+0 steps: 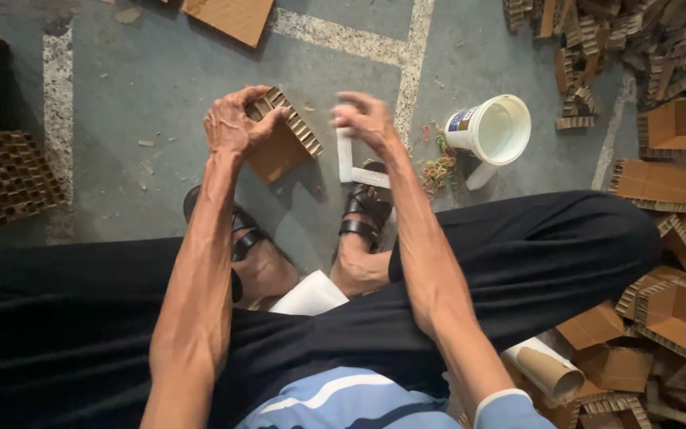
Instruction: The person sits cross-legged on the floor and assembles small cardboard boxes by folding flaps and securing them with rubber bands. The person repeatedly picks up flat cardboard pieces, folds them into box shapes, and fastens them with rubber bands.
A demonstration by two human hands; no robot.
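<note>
Two hands work above the floor: the left hand grasps a brown corrugated cardboard piece, its long edge slanting down-right; the right hand, blurred, hovers just right, grip unclear.

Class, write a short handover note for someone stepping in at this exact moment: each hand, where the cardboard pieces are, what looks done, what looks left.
Left hand: grips a folded honeycomb cardboard corner piece above the floor.
Right hand: blurred, open beside it, near a white strip.
Done: folded pieces heaped at right.
Left: honeycomb strips piled at top right.
White cup and coloured rubber bands lie by the right foot.
</note>
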